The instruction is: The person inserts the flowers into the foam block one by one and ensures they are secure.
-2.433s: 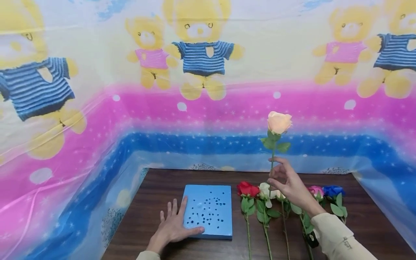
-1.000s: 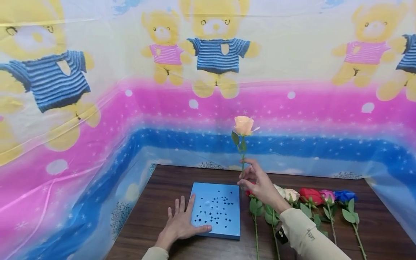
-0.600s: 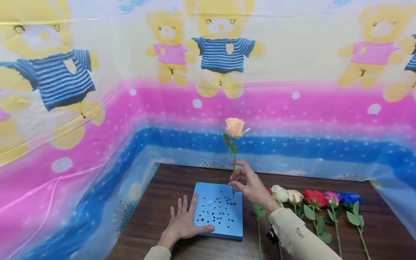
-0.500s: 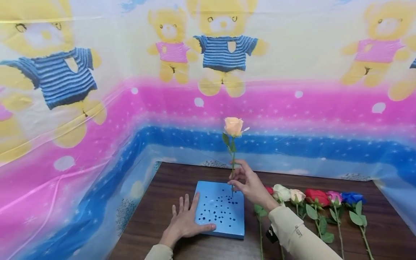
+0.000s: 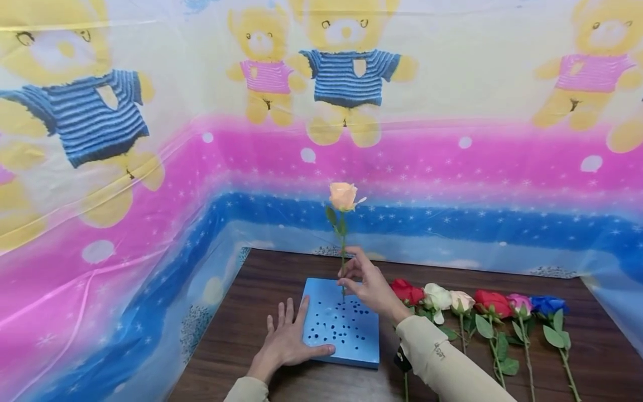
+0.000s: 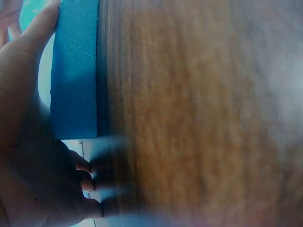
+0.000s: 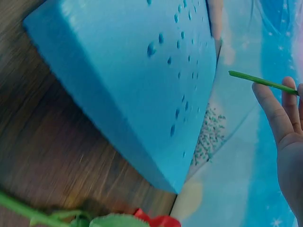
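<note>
A light blue foam block (image 5: pixel 346 352), its top dotted with many small holes, lies on the dark wooden table. My left hand (image 5: pixel 286 343) rests on its left side with fingers spread and thumb along the front edge. The left wrist view shows the block's side face (image 6: pixel 75 85) close to that hand. My right hand (image 5: pixel 369 287) pinches the green stem of a peach rose (image 5: pixel 344 196), held upright with the bloom on top. In the right wrist view the cut end of the stem (image 7: pixel 251 77) pokes out below the fingers, free above the block.
Right of the block lie several roses in a row, blooms toward the back: red (image 5: pixel 407 291), white (image 5: pixel 437 297), peach (image 5: pixel 462 301), another red (image 5: pixel 493 304), pink (image 5: pixel 519 304) and blue (image 5: pixel 550 306). A bear-printed cloth (image 5: pixel 427 162) hangs behind the table (image 5: pixel 271 273).
My right hand has carried the peach rose leftward, from above the lying roses to above the foam block. The left hand stays at the block; the head view has shifted slightly.
</note>
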Tool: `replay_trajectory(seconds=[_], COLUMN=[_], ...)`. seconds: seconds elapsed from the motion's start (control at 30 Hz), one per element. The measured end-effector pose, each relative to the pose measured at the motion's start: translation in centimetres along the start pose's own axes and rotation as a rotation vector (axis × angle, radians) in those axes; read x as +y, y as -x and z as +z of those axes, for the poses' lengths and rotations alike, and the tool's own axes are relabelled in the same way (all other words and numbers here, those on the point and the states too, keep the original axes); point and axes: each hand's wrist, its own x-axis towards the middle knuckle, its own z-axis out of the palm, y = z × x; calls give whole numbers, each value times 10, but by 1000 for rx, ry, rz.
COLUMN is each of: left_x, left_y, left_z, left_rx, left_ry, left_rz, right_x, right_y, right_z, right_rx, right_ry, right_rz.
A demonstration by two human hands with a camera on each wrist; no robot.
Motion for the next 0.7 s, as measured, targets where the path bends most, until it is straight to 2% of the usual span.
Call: replay_trajectory(seconds=[0.5,0.7], left_x=[2,0], left_y=[-3,-2], left_z=[0,0], left_rx=[2,-5], left_ry=[-7,-2], left_rz=[8,-11], right_x=[8,11], right_y=[-16,-22], right_z=[29,39], right_rx=[14,-13], right_ry=[-5,-29], right_rz=[8,11])
